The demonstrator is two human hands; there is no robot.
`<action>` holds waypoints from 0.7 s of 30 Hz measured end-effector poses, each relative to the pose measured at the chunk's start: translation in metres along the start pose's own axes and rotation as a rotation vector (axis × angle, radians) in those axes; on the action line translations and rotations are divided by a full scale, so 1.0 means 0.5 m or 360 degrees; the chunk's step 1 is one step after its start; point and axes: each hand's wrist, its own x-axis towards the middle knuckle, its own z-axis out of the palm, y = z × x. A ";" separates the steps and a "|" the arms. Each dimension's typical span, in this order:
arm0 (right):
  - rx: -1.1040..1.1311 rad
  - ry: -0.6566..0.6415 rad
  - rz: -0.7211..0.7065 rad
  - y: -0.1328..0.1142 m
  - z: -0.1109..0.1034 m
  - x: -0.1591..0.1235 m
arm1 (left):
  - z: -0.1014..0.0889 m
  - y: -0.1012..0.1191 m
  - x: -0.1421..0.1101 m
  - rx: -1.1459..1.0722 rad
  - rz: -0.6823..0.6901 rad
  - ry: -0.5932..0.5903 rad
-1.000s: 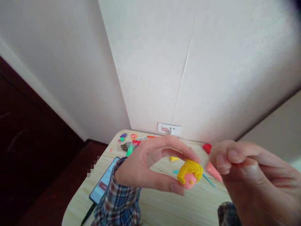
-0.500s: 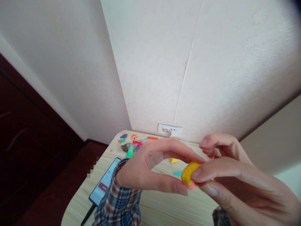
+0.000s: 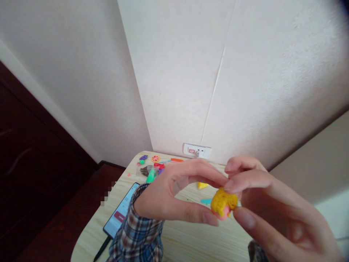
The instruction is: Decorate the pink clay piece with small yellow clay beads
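A small lump of modelling clay (image 3: 224, 202), yellow over pink with a rough surface, is held above the table. My left hand (image 3: 180, 196) pinches it from the left between thumb and fingertips. From the right, my right hand (image 3: 275, 207) touches it, with a fingertip on its top and the thumb at its lower right edge. Beyond the clay, a turquoise tool tip (image 3: 206, 201) and a yellow piece (image 3: 202, 185) lie on the table.
The pale wooden table (image 3: 95, 233) stands against the wall. On its left lies a phone (image 3: 120, 214) with a black cable. Farther back are clay packets (image 3: 151, 175), a round orange-and-red slice (image 3: 155, 159), a purple piece (image 3: 143, 157) and an orange stick (image 3: 177, 160). A wall socket (image 3: 196, 150) is behind.
My right thumb and fingers have spread apart around the clay, so more of its yellow top and pink underside shows. My left hand has hardly moved.
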 end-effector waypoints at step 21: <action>-0.0024 0.0210 0.0027 -0.002 0.004 -0.011 | 0.003 0.014 -0.002 0.0149 -0.0101 -0.0050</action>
